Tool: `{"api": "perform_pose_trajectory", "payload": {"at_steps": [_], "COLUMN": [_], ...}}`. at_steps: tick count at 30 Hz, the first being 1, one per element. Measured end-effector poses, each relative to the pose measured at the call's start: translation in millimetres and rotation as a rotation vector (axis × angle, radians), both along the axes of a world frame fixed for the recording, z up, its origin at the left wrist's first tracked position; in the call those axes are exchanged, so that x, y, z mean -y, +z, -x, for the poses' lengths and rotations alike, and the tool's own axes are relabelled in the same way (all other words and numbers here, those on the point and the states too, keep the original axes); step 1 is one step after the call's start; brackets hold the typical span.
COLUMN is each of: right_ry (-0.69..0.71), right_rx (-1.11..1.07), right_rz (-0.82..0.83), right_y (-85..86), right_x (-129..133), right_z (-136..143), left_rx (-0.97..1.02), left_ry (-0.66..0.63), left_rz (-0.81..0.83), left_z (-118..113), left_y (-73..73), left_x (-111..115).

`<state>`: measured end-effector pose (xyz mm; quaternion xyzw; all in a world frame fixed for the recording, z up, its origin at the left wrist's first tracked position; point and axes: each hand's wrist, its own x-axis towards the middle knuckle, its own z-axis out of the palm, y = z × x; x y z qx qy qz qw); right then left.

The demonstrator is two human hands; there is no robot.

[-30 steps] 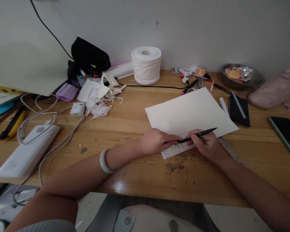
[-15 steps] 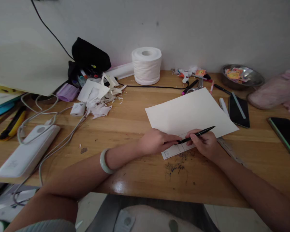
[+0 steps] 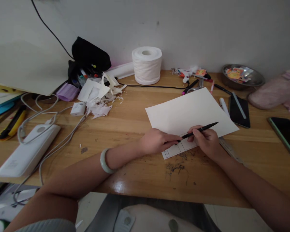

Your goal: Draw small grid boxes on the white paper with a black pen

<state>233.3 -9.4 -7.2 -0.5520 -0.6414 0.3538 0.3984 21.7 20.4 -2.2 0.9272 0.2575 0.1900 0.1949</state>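
A white sheet of paper (image 3: 183,111) lies at a slant on the wooden table, with thin-lined boxes and small loops drawn along its near edge. My right hand (image 3: 206,141) is closed around a slim black pen (image 3: 203,128), just above the paper. The pen's tapered end points up and to the right; its other end is close to my left fingertips. Resting over the sheet's near left part, my left hand (image 3: 157,141) has its fingers pinched together. A small dark piece shows at those fingertips, too hidden to name. A pale bangle (image 3: 105,161) circles my left wrist.
At the back stand a paper roll (image 3: 147,66) and a metal bowl (image 3: 243,77) with colourful cutouts. Paper scraps (image 3: 99,96), a power bank (image 3: 29,149) and cables occupy the left. Two phones (image 3: 239,111) lie right. A ruler (image 3: 230,150) sticks out by my right wrist.
My right hand and the pen have shifted slightly right and up, opening a little more distance from the left fingertips. My left hand and the paper are nearly still.
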Motion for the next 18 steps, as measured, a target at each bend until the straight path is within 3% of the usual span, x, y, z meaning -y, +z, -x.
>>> {"api": "perform_pose_trajectory", "payload": {"at_steps": [4, 10, 14, 18], "right_ry": [-0.019, 0.177, 0.272, 0.256], "right_rx": [-0.042, 0.076, 0.18, 0.199], "right_rz": [0.108, 0.344, 0.379, 0.357], "right_y": [13.3, 23.6, 21.9, 20.8], "right_x": [-15, -43, -50, -49], "right_z": [6, 22, 28, 29], "left_rx": [-0.003, -0.016, -0.023, -0.017], "left_ry": [-0.004, 0.014, 0.014, 0.011], "left_rz": [-0.001, -0.023, -0.032, -0.041], "left_z": [0, 0, 0, 0], "left_y": [-0.5, -0.9, -0.9, -2.0], "left_x": [0, 1, 1, 0]}}
